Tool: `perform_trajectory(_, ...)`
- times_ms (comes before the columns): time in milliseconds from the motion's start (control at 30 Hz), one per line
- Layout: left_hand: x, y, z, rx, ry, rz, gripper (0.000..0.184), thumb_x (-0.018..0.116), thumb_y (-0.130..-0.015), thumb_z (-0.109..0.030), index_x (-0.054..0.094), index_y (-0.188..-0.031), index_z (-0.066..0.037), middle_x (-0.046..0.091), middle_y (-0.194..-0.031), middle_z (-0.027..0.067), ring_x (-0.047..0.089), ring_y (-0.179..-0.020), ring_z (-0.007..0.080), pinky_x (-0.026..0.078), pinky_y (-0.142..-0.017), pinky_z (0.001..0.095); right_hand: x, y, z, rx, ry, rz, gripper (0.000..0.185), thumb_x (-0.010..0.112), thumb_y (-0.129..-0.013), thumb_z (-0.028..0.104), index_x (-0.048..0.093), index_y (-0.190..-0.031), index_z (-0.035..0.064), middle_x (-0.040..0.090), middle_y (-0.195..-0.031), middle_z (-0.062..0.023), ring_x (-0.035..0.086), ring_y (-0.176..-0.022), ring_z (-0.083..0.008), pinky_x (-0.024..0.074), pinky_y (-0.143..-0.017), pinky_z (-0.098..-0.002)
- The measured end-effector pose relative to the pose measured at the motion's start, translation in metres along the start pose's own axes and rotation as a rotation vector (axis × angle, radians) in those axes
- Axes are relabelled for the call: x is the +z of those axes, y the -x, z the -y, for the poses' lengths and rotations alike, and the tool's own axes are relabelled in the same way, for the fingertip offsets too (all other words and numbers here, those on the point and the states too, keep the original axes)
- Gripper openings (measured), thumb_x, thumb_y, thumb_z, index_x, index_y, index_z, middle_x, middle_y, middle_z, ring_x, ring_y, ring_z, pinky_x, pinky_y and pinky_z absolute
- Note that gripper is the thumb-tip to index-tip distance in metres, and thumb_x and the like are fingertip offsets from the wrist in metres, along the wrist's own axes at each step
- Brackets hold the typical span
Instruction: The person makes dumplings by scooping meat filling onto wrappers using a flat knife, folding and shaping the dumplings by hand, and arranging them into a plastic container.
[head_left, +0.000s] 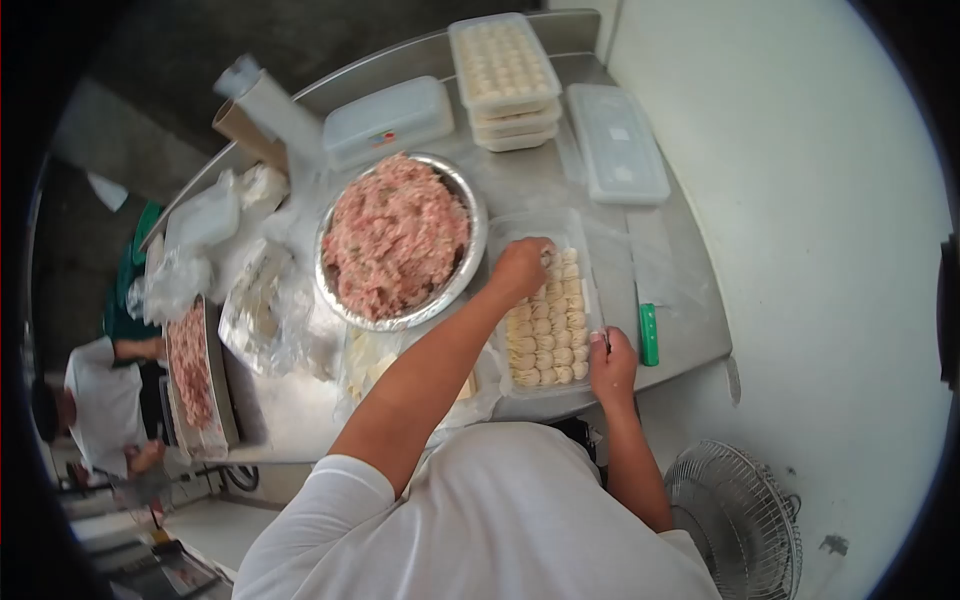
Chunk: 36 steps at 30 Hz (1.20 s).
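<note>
Left hand curls over dumplings in the tray, right hand beside it; what either pinches is unclear. Careless pressure could squash neighbouring pieces.

No text is legible from where I stand. Marking observed: one small red mark on a plastic container; content unreadable.

I log remotely: left arm, stretched forward, left hand, fingers bunched (tips obscured); right arm, closer in, right hand half-curled, thumb uppermost.
</note>
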<state>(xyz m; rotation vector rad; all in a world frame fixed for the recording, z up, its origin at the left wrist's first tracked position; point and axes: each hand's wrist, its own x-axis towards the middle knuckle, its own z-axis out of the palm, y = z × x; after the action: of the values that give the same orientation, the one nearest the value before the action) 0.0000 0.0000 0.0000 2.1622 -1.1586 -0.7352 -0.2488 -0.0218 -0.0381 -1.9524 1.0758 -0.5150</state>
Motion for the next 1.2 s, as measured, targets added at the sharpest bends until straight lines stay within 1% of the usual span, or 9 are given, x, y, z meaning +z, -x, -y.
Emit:
perform_trajectory(67, 0.000, 0.003, -0.004, 0.078, -0.149, 0.059, 0.051, 0.061, -0.076, 0.003, 0.062, -0.127, -0.004, 0.063, -0.126, 0.0250, 0.061, -0.114, 0.0407, 0.048, -0.102, 0.0418, 0.001, -0.004, -0.008, -0.053, 0.041, -0.035, 0.023, 0.062, -0.094, 0.014, 0.065, -0.111, -0.0016, 0.064, -0.099, -0.0211, 0.064, -0.084, -0.0358, 0.0507, -0.074, -0.0414)
perform_trajectory(200, -0.009, 0.080, 0.010, 0.439, -0.042, -0.278, 0.051, 0.069, -0.073, 0.003, 0.062, -0.123, -0.001, 0.061, -0.125, 0.0203, 0.056, -0.120, 0.0386, 0.047, -0.101, 0.0450, -0.005, -0.002, 0.017, -0.178, 0.122, -0.093, 0.024, 0.062, -0.094, 0.013, 0.065, -0.112, -0.0027, 0.061, -0.097, -0.0214, 0.063, -0.085, -0.0369, 0.0506, -0.075, -0.0415)
perform_trajectory(300, -0.038, 0.166, 0.026, 0.409, -0.030, -0.260, 0.050, 0.077, -0.071, -0.002, 0.064, -0.119, -0.003, 0.061, -0.118, 0.0181, 0.055, -0.115, 0.0379, 0.047, -0.099, 0.0453, -0.017, -0.004, 0.053, -0.356, 0.206, -0.126, 0.024, 0.059, -0.092, 0.008, 0.065, -0.112, -0.0022, 0.059, -0.096, -0.0204, 0.061, -0.084, -0.0376, 0.0504, -0.075, -0.0411)
perform_trajectory(433, -0.030, 0.244, 0.069, 0.167, -0.037, -0.221, 0.043, 0.079, -0.069, -0.003, 0.067, -0.110, -0.004, 0.060, -0.113, 0.0147, 0.056, -0.109, 0.0377, 0.048, -0.094, 0.0445, -0.019, -0.026, 0.124, -0.645, 0.292, 0.206, 0.031, 0.059, -0.088, 0.004, 0.068, -0.118, 0.0067, 0.062, -0.090, -0.0131, 0.062, -0.081, -0.0338, 0.0508, -0.072, -0.0411)
perform_trajectory(633, -0.021, 0.245, 0.086, 0.181, 0.047, -0.220, 0.031, 0.079, -0.069, -0.003, 0.070, -0.099, -0.003, 0.063, -0.107, 0.0141, 0.059, -0.103, 0.0354, 0.050, -0.090, 0.0431, 0.065, -0.063, 0.201, -1.003, 0.673, 0.313, 0.027, 0.055, -0.089, 0.014, 0.071, -0.110, 0.0129, 0.066, -0.095, -0.0065, 0.067, -0.083, -0.0290, 0.0549, -0.070, -0.0426)
perform_trajectory(867, -0.023, 0.249, 0.100, 0.253, 0.130, -0.279, 0.020, 0.076, -0.077, -0.003, 0.069, -0.095, -0.003, 0.065, -0.107, 0.0141, 0.061, -0.102, 0.0332, 0.051, -0.089, 0.0420, 0.084, -0.086, 0.210, -1.095, 0.606, 0.557, 0.025, 0.055, -0.085, 0.009, 0.072, -0.103, 0.0150, 0.068, -0.096, -0.0045, 0.068, -0.089, -0.0278, 0.0552, -0.069, -0.0432)
perform_trajectory(967, -0.020, 0.249, 0.110, 0.129, 0.481, -0.359, 0.017, 0.067, -0.090, -0.009, 0.067, -0.107, -0.006, 0.066, -0.111, 0.0129, 0.063, -0.104, 0.0303, 0.051, -0.093, 0.0418, 0.076, -0.093, 0.220, -1.078, 0.647, 0.535, 0.024, 0.056, -0.082, 0.008, 0.072, -0.099, 0.0154, 0.068, -0.095, -0.0039, 0.068, -0.089, -0.0276, 0.0554, -0.069, -0.0430)
perform_trajectory(1033, -0.014, 0.252, 0.129, -0.034, 1.684, -0.512, 0.020, 0.059, -0.099, -0.017, 0.064, -0.116, -0.010, 0.067, -0.115, 0.0119, 0.065, -0.105, 0.0317, 0.052, -0.096, 0.0440, 0.083, -0.094, 0.225, -1.138, 0.693, 0.458, 0.023, 0.058, -0.082, 0.009, 0.073, -0.098, 0.0159, 0.068, -0.094, -0.0037, 0.068, -0.088, -0.0268, 0.0555, -0.069, -0.0426)
perform_trajectory(1200, -0.058, 0.275, 0.133, -0.091, 2.136, -0.595, 0.032, 0.045, -0.107, -0.028, 0.053, -0.131, -0.007, 0.063, -0.124, 0.0100, 0.061, -0.118, 0.0289, 0.047, -0.107, 0.0461, 0.087, -0.103, 0.216, -1.204, 0.635, 0.565, 0.024, 0.058, -0.082, 0.007, 0.072, -0.100, 0.0161, 0.067, -0.093, -0.0031, 0.068, -0.087, -0.0265, 0.0558, -0.070, -0.0427)
